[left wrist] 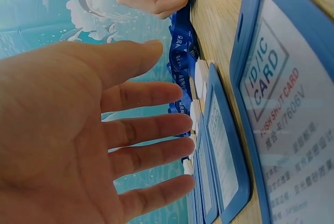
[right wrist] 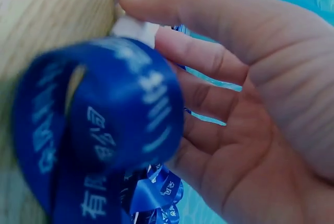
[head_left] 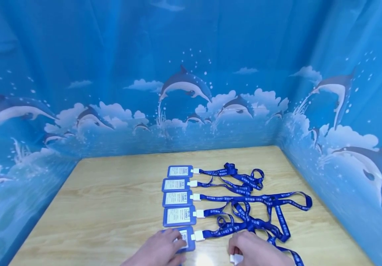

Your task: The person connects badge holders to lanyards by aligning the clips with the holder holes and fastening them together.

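My left hand (head_left: 164, 245) lies over the left part of the nearest blue card holder (head_left: 191, 245) in the head view. Its fingers are straight and apart in the left wrist view, gripping nothing. Close to that wrist camera lies a large blue ID card holder (left wrist: 250, 78), its slot showing no clip. With thumb and forefinger, my right hand (head_left: 252, 249) pinches a white plastic clip (right wrist: 135, 30). A printed blue lanyard (right wrist: 130, 104) loops from the clip, blurred near the right wrist camera.
Several blue card holders (head_left: 177, 198) form a column, white clips (head_left: 196, 197) toward the right. Their blue lanyards (head_left: 237, 198) spread across the wooden table (head_left: 94, 207), tangled near the right hand. A blue dolphin-print curtain (head_left: 127, 74) encloses the back and sides.
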Tool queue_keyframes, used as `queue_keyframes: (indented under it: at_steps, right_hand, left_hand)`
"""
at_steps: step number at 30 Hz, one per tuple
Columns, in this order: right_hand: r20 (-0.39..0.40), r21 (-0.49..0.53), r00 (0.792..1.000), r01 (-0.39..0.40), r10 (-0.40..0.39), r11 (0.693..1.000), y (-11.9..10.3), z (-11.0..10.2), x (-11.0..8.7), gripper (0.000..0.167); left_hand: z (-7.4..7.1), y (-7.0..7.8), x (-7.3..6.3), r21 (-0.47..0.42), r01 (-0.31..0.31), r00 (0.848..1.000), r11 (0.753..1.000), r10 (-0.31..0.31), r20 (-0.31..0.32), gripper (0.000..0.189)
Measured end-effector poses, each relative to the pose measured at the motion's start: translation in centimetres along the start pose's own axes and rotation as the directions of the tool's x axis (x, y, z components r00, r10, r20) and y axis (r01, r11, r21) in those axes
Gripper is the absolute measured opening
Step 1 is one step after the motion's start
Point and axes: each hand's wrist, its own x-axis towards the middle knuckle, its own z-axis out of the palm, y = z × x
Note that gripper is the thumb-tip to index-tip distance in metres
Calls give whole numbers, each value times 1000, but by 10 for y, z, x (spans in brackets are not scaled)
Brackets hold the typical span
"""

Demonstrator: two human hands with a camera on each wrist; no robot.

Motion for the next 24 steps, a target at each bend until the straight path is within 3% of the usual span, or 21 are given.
queue_keyframes:
  at_steps: [8,17,20,24]
  right_hand:
    - [-38,-15,998,58,-58,998,-2,-1,0,16]
    - [-65,-12,996,55,-56,998,-4,-3,0,20]
    - [-73,-28,996,52,-54,998,-5,-3,0,21]
    - [-81,-24,996,40,-42,999,-6,-3,0,22]
  left_hand:
    - [4,0,-3,-45,15,998,999,-12,69,32]
    - [10,0,-15,-63,-21,999,998,24,37,25]
    - [13,-2,-19,-36,-55,998,998,56,25,25]
    - [19,-7,-24,19,-160,986,987,161,-33,21]
